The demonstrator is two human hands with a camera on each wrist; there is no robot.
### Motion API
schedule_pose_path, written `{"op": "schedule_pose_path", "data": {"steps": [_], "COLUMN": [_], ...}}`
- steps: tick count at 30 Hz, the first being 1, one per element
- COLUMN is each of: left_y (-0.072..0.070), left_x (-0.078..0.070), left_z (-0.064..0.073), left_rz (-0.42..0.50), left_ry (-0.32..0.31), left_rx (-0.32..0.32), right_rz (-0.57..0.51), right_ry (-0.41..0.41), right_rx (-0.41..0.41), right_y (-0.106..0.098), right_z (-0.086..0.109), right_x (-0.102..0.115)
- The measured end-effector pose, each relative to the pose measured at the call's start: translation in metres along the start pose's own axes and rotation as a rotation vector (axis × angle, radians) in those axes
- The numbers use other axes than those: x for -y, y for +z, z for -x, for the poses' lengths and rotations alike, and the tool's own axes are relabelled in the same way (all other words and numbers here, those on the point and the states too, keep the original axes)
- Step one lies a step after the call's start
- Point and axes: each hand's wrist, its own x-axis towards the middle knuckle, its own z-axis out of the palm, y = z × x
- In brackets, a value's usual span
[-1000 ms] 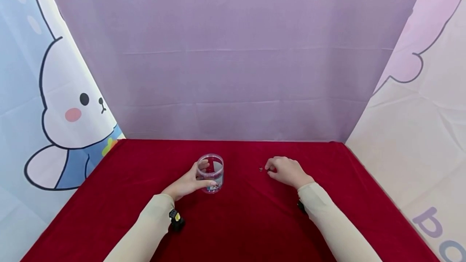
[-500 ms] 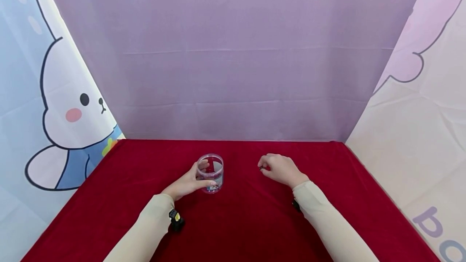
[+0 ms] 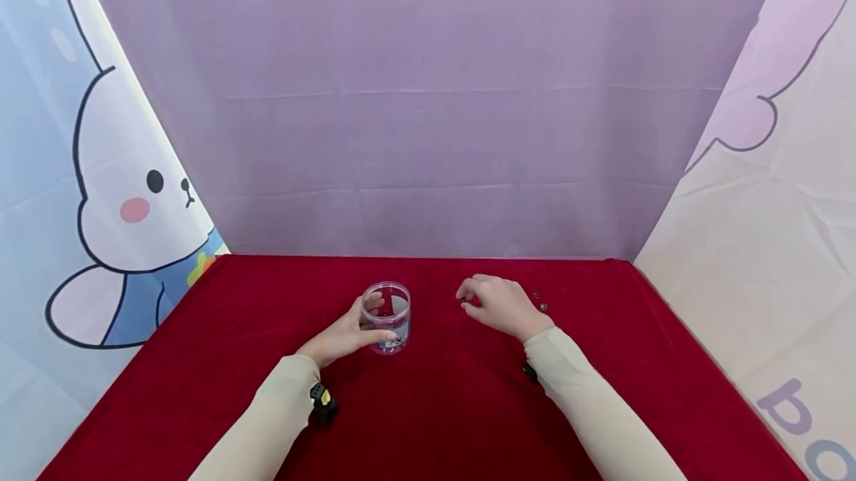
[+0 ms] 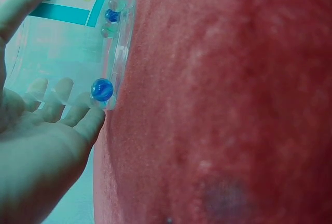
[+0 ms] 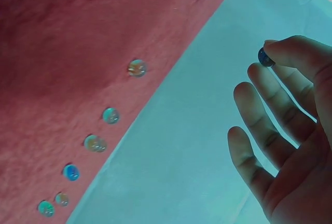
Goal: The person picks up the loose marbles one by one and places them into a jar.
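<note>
My left hand (image 3: 341,336) holds a clear plastic jar (image 3: 402,332) upright on the red cloth, thumb on the near side and fingers around the far side. No lid covers the jar's mouth. Through its wall, the left wrist view shows several marbles at the bottom, among them a large blue marble (image 4: 102,89). To the right of the jar, my right hand (image 3: 501,306) pinches a dark blue marble (image 5: 264,57) between thumb and index finger. Its other fingers are spread in the right wrist view. Several glass marbles (image 5: 137,68) lie in a loose row on the cloth.
A red cloth (image 3: 428,421) covers the table. Behind it hangs a purple curtain (image 3: 428,109), with printed cartoon sheets (image 3: 134,243) at both sides. Two small marbles (image 3: 544,306) show just right of my right hand in the head view.
My right hand has moved left, taken hold of a marble and come nearer the jar. Two marbles now show to its right. The left hand and jar stay put.
</note>
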Motion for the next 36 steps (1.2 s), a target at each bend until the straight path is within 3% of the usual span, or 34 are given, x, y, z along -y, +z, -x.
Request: {"op": "schedule_pose_path", "data": {"steps": [16, 36], "left_y": [0.003, 0.003], "left_x": [0.000, -0.001], "left_z": [-0.001, -0.002], "left_rz": [-0.004, 0.017], "left_ry": [-0.011, -0.022], "left_rx": [-0.006, -0.001], "right_rz": [-0.042, -0.021], "right_ry": [-0.046, -0.103], "right_rx": [-0.050, -0.084], "right_y": [0.002, 0.005], "right_z": [-0.013, -0.033], "right_x": [0.016, 0.042]}}
